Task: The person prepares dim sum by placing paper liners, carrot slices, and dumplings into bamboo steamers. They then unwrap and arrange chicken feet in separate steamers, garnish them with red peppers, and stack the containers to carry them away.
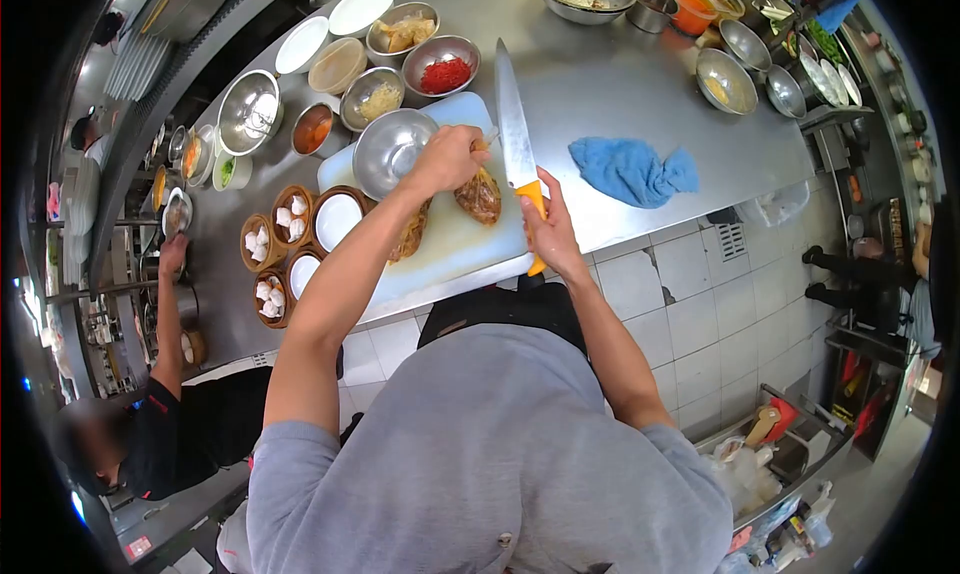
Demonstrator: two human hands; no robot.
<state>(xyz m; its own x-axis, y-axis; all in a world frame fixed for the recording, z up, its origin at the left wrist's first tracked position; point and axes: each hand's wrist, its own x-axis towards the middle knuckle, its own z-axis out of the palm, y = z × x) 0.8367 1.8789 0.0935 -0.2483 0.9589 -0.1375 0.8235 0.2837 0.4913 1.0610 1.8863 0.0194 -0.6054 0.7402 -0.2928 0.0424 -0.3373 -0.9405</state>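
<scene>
Head view: the left hand (450, 161) grips the top of a brown bundle (479, 200), which is between both hands over the cutting board (465, 246). The right hand (549, 232) clasps a yellow-handled knife (513, 119).

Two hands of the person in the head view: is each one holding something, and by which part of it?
Right hand: the knife, by its yellow handle. Left hand: apparently a brown food piece, by its narrower upper end.

The shirt (480, 444) is grey and short-sleeved, the clothing (500, 314) below it black; forearms (345, 274) and hands (448, 164) are bare.
</scene>
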